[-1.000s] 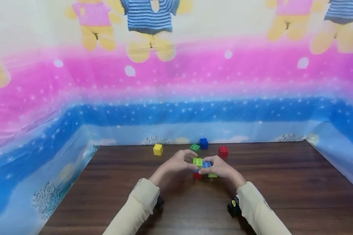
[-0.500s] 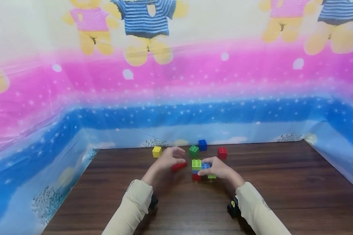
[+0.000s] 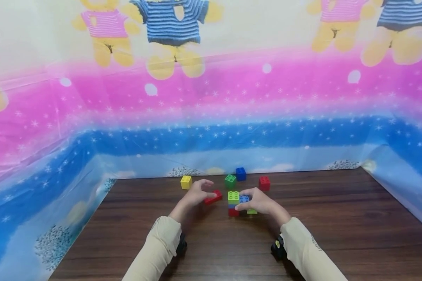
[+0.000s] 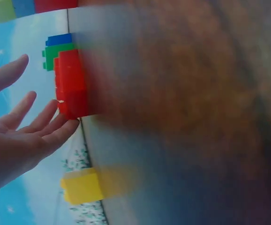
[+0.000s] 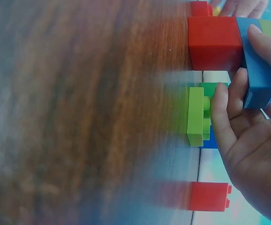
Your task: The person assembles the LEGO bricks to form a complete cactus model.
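Observation:
A small stack of building blocks stands mid-table: a lime block (image 3: 233,196) on top, a blue block (image 3: 244,199) jutting out to the right, a red block (image 3: 233,212) at the bottom. My right hand (image 3: 261,202) pinches the jutting end of the blue block, thumb on one side and fingers on the other in the right wrist view. Left of the stack lies a long red block (image 3: 214,197). My left hand (image 3: 194,195) hovers at it, fingers loosely spread and the thumb overlapping it in the head view. A thin lime block (image 5: 196,117) lies on the table near my right fingers.
Behind the stack are a green block (image 3: 230,180) and a dark blue block (image 3: 240,173). A yellow block (image 3: 186,182) sits back left, a square red block (image 3: 264,183) back right. A printed cloth wall (image 3: 211,156) borders the table's (image 3: 214,253) far edge.
My left hand has moved left from beside the stack to the long red block, bringing that block into view. My right hand has stayed on the blue block.

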The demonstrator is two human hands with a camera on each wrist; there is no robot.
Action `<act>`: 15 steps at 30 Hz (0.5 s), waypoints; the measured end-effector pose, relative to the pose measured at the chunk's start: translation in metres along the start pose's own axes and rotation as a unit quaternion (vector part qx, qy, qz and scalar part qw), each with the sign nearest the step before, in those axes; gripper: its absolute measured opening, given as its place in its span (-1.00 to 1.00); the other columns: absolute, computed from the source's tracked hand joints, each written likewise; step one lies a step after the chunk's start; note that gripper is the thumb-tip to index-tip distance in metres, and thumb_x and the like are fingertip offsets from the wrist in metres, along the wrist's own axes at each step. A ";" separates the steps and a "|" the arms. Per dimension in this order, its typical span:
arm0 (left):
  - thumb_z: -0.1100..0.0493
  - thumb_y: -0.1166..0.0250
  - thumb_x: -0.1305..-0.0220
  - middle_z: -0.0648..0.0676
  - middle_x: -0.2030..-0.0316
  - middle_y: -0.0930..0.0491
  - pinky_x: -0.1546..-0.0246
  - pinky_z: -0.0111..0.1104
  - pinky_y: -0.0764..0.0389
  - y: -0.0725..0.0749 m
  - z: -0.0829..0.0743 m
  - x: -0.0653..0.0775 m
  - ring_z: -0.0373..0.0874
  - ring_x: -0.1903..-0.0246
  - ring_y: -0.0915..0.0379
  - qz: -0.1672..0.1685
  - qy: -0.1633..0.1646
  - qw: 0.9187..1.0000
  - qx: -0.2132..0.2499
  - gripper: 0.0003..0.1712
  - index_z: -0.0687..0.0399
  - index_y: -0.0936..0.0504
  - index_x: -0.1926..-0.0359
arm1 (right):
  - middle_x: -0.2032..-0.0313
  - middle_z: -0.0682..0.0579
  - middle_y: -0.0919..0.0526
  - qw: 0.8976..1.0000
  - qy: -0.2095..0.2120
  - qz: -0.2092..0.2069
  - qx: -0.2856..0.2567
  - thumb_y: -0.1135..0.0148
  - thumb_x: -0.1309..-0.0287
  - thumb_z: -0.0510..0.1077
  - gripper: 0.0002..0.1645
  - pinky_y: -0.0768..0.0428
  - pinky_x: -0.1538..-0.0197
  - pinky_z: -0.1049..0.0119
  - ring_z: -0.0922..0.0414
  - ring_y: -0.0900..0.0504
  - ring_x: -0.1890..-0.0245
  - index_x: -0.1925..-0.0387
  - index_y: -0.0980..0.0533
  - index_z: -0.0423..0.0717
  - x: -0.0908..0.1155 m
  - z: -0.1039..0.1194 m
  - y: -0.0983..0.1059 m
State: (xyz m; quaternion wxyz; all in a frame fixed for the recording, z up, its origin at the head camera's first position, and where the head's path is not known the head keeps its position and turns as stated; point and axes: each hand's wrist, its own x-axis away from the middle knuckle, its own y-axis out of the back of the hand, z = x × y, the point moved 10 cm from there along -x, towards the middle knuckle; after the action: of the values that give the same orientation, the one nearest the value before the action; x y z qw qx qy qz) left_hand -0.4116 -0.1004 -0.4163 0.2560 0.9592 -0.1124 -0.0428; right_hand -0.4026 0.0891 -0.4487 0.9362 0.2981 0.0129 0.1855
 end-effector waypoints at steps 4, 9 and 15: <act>0.28 -0.35 -0.18 0.37 -0.19 -0.47 -0.21 0.04 -0.48 -0.002 0.008 -0.003 0.24 -0.21 -0.40 0.004 0.019 1.000 0.008 -0.42 0.35 -0.42 -0.21 | 0.07 -0.10 -0.64 1.000 -0.002 0.002 -0.003 -0.47 -0.01 0.06 -0.24 -0.62 0.02 0.16 0.08 -0.57 0.13 -0.19 -0.48 -0.23 0.001 0.001 0.001; 0.26 -0.39 -0.13 0.33 -0.13 -0.52 -0.19 -0.02 -0.50 -0.009 0.009 -0.009 0.16 -0.13 -0.46 0.023 0.023 0.999 -0.027 -0.40 0.34 -0.46 -0.19 | 0.07 -0.09 -0.64 1.000 -0.003 -0.003 -0.004 -0.47 0.00 0.06 -0.26 -0.62 -0.01 0.11 0.07 -0.56 0.13 -0.17 -0.49 -0.21 0.001 0.002 0.004; 0.30 -0.41 -0.06 0.29 -0.09 -0.55 -0.15 -0.08 -0.54 -0.017 0.014 -0.010 0.07 -0.05 -0.49 0.045 0.034 0.997 -0.054 -0.36 0.37 -0.46 -0.19 | 0.03 -0.08 -0.62 1.000 -0.004 0.002 -0.008 -0.46 -0.01 0.09 -0.25 -0.62 -0.04 0.08 0.08 -0.56 0.10 -0.19 -0.48 -0.17 0.002 -0.001 0.001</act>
State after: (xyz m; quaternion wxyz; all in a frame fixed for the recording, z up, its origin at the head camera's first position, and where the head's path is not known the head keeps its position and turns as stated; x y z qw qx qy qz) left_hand -0.4205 -0.0905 -0.4369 0.3130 0.9387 -0.1447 -0.0050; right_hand -0.4014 0.0909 -0.4492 0.9382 0.2917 0.0074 0.1860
